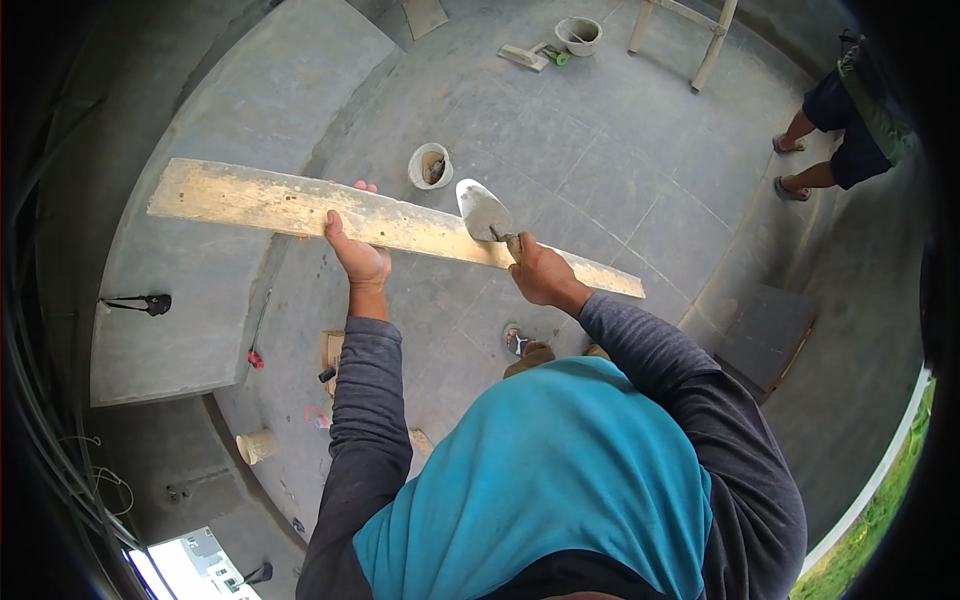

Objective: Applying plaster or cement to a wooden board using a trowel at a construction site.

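Observation:
A long wooden board (pixel 225 200), pale and smeared with grey, lies crosswise in front of me, its left end higher in the picture. My left hand (pixel 360 255) grips it left of centre, thumb over the face and fingertips showing beyond the far edge. My right hand (pixel 548 270) is closed on the handle of a pointing trowel (pixel 483 208), whose pale, grey-smudged blade rests at or just over the board's far edge. Beyond the board, a white bucket (pixel 430 150) with something inside stands on the grey tiled floor (pixel 600 180).
Another bucket (pixel 578 25) and a float (pixel 523 57) lie farther off near a wooden frame (pixel 710 55). A person's legs (pixel 830 165) are at right. A raised concrete slab (pixel 180 300) runs along the left; a tan container (pixel 255 448) sits lower left, a dark panel (pixel 760 330) lower right.

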A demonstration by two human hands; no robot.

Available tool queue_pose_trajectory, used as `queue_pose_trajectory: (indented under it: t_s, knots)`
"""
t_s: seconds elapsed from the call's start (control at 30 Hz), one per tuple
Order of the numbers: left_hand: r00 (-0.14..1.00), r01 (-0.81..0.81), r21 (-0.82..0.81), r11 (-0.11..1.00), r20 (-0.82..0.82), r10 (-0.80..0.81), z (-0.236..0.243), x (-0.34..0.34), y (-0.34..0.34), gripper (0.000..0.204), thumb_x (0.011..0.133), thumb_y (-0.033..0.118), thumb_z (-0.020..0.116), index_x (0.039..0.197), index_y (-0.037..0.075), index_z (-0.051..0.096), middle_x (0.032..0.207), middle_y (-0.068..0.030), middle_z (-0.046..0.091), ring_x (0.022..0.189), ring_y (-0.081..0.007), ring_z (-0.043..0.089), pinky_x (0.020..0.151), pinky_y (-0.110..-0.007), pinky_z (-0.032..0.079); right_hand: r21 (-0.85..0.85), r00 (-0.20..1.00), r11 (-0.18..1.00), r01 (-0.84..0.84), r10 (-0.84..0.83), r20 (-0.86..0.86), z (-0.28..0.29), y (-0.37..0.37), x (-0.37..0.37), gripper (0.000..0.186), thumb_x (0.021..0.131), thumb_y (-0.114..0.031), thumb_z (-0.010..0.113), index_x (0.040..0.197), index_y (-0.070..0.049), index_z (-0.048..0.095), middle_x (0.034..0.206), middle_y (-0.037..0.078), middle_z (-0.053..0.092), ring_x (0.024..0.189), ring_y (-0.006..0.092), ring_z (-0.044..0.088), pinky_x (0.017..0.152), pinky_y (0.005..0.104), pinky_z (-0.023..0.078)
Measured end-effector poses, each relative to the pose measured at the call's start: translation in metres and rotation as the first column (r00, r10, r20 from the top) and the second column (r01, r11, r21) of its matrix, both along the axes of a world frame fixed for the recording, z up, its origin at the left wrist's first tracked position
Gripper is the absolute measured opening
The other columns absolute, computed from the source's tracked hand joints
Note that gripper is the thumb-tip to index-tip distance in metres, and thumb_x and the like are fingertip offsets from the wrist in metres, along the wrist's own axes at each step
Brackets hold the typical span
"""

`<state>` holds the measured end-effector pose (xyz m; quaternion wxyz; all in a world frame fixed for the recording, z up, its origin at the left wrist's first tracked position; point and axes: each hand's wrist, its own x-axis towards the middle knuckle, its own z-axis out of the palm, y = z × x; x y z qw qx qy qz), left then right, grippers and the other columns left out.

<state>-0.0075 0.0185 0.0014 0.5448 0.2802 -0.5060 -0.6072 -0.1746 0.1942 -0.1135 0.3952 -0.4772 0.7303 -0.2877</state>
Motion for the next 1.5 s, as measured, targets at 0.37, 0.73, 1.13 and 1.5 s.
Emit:
queue_pose_trajectory:
  t_s: [0.37, 0.73, 1.13, 1.5]
  knots:
    - [0.997, -0.054, -0.007, 0.999, 0.060, 0.054, 0.006, 0.000, 0.002, 0.070, 0.090, 0.056, 0.044, 0.143, 0.010, 0.036, 0.126, -0.0196, 0.054, 0.118, -0.0351, 0.054, 0.105, -0.050, 0.040, -0.381, 0.956, 0.924, 0.037, 0.079, 0.283, -0.018, 0.010, 0.034, 0.047, 0.096, -0.028, 0.054, 0.130, 0.000, 0.038, 0.092, 0.027, 0.064, 0.067, 0.0341, 0.068, 0.066, 0.0448, 0.054]
    - [0.998, -0.006, -0.005, 1.000, 0.066, 0.007, -0.004, 0.019, -0.007, 0.075, 0.087, 0.060, 0.046, 0.142, 0.010, 0.038, 0.127, -0.0194, 0.055, 0.120, -0.0368, 0.054, 0.102, -0.051, 0.042, 0.359, 0.588, 0.917, 0.175, -0.390, 0.708, -0.097, 0.058, -0.008, 0.049, 0.099, -0.038, 0.051, 0.129, 0.000, 0.041, 0.079, 0.011, 0.060, 0.058, 0.0191, 0.061, 0.045, 0.0356, 0.050]
    - [0.998, -0.026, -0.025, 0.999, 0.061, 0.027, 0.000, 0.009, 0.002, 0.078, 0.084, 0.063, 0.048, 0.140, 0.010, 0.041, 0.127, -0.0198, 0.055, 0.119, -0.0382, 0.054, 0.104, -0.052, 0.041, 0.507, 0.319, 0.829, 0.236, -0.559, 0.765, -0.106, 0.037, -0.006, 0.046, 0.100, -0.040, 0.047, 0.131, -0.007, 0.037, 0.081, 0.010, 0.052, 0.055, 0.0189, 0.053, 0.044, 0.0386, 0.048]
    - [0.997, -0.018, -0.051, 0.999, 0.069, 0.022, -0.005, 0.008, -0.005, 0.076, 0.085, 0.063, 0.048, 0.140, 0.011, 0.041, 0.126, -0.0197, 0.056, 0.117, -0.0373, 0.056, 0.103, -0.051, 0.042, 0.703, 0.020, 0.690, 0.175, -0.716, 0.698, -0.122, 0.019, -0.007, 0.043, 0.101, -0.046, 0.043, 0.115, -0.006, 0.045, 0.083, 0.009, 0.052, 0.061, 0.0198, 0.054, 0.050, 0.0369, 0.050]
